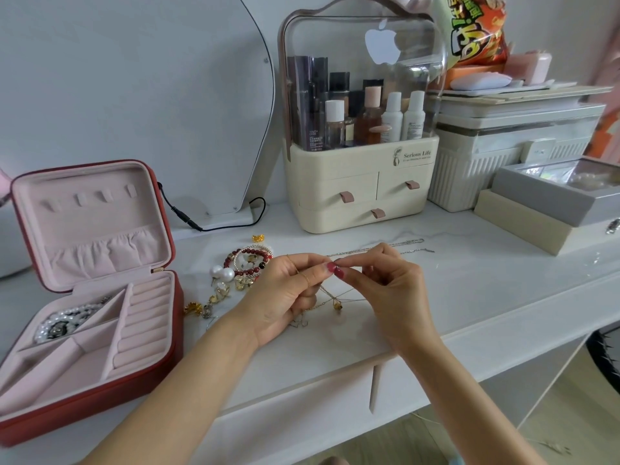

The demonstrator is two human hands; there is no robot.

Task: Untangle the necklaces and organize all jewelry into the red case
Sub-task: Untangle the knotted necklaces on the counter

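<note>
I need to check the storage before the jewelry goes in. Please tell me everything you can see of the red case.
The red case stands open on the left of the white table, its lid upright. The lining looks like soft pink fabric. The lid has four small tabs and a gathered pocket. The base has angled compartments and rows of ring rolls; the far left compartment holds pearl jewelry. Neither hand touches the case.

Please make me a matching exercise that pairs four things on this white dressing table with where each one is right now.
Things:
1. thin gold chain necklace
2. white pearl strand
3. dark red bead bracelet
4. silver chain necklace

Places:
A. on the table behind the hands
B. pinched between the left hand and right hand
C. in a compartment of the open red case
D. on the table between the case and the hands

Pairs: 1-B, 2-C, 3-D, 4-A
</note>
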